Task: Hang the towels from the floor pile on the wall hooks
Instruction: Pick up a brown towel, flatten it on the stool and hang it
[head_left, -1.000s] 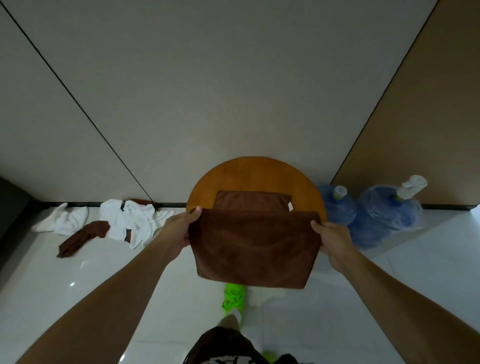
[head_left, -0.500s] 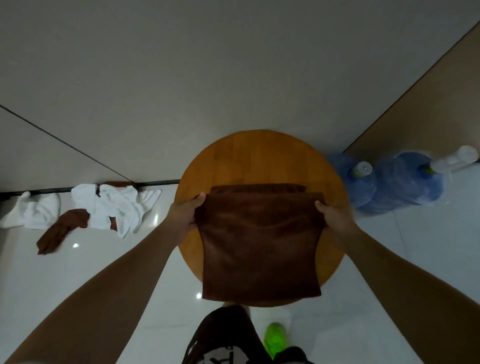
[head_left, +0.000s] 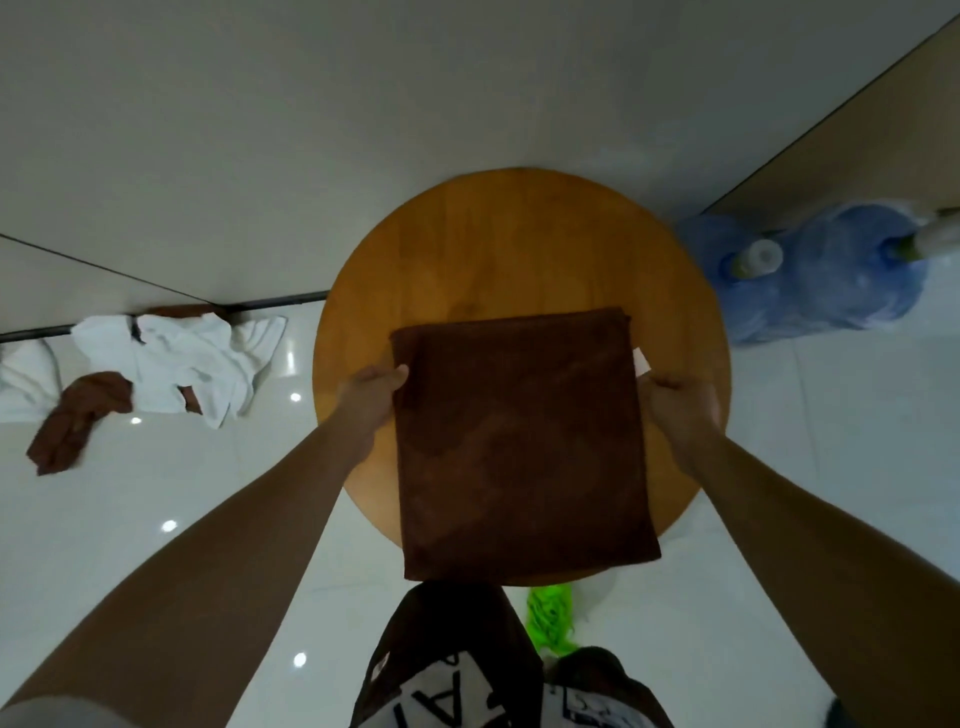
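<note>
Brown towel, folded flat, lying on the round wooden table; its near edge overhangs the table's near edge, its far edge sits about mid-table. A small white tag projects from its right edge. Left hand, arm extended forward, pinches the towel's left edge near the far corner, fingers curled around the fabric. Right hand, arm likewise extended, rests at the right edge just below the tag with fingers curled inward; whether it actually grips the cloth cannot be told. On the floor left of the table, against the wall, a pile of white and brown towels. Right of the table, two blue water bottles.
</note>
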